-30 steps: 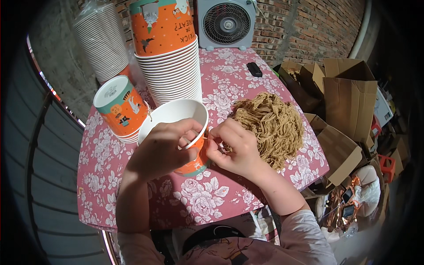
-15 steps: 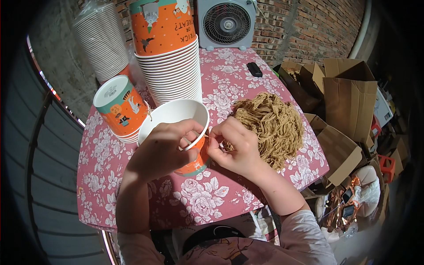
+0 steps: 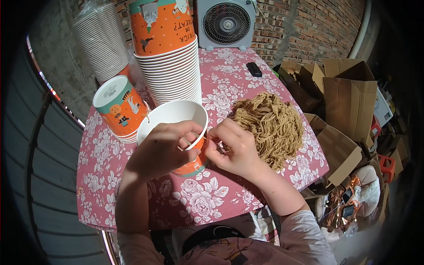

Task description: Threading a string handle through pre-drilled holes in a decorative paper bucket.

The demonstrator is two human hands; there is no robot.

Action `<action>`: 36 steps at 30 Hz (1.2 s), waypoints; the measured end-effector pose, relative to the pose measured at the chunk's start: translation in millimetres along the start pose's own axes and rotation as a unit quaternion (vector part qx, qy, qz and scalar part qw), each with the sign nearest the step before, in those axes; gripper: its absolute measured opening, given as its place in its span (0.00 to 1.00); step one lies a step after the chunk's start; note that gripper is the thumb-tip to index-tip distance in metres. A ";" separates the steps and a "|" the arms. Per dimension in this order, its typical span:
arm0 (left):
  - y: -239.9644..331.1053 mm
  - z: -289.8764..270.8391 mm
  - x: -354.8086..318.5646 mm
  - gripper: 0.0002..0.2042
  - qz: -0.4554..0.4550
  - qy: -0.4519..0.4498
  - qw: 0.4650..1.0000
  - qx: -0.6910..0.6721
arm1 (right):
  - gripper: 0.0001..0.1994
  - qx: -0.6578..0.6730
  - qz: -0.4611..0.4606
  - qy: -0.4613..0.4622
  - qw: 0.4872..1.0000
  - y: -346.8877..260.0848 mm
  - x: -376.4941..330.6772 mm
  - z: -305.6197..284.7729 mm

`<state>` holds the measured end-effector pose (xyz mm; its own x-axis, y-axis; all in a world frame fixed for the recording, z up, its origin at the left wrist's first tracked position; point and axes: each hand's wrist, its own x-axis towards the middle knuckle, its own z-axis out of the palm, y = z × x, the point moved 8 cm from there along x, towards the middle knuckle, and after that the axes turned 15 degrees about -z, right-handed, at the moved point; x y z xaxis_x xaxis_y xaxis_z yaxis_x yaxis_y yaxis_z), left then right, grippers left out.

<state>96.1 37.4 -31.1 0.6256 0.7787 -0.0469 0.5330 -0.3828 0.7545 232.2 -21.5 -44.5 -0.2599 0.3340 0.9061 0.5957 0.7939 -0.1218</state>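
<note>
An orange paper bucket with a white inside stands upright on the table in front of me, its mouth tipped slightly toward me. My left hand grips its rim on the near right side, fingers inside the mouth and thumb outside. Against the outer wall, just under the rim, my right hand pinches a thin tan cord, mostly hidden by the fingers. A piece of cord also shows at the rim's far left. Right beside my right hand lies a heap of tan cords.
Behind the bucket rises a tall stack of upside-down orange buckets. A shorter upside-down stack stands left, with a plastic-wrapped stack farther back. A box fan, a small black object and cardboard boxes lie beyond.
The bucket and both hands have shifted very slightly left. My right hand keeps its pinch beside the rim, and my left hand keeps its grip.
</note>
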 end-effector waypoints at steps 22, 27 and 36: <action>-23.2 1.6 11.8 0.06 -0.013 0.045 0.999 0.016 | 0.06 0.074 0.049 -0.017 0.996 9.3 -6.7 10.2; -17.7 1.2 13.5 0.05 -0.050 0.042 0.998 -0.002 | 0.06 0.101 0.107 -0.032 0.989 17.8 -10.8 14.6; -27.0 -1.0 18.9 0.07 -0.092 0.069 0.992 0.053 | 0.03 0.116 0.119 -0.029 0.986 21.3 -12.6 17.3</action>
<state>93.0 62.9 -51.6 0.4324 0.8979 -0.0824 0.6929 -0.2725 0.6676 235.0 0.0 -65.4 -0.1809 0.5475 0.8170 0.4574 0.7823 -0.4229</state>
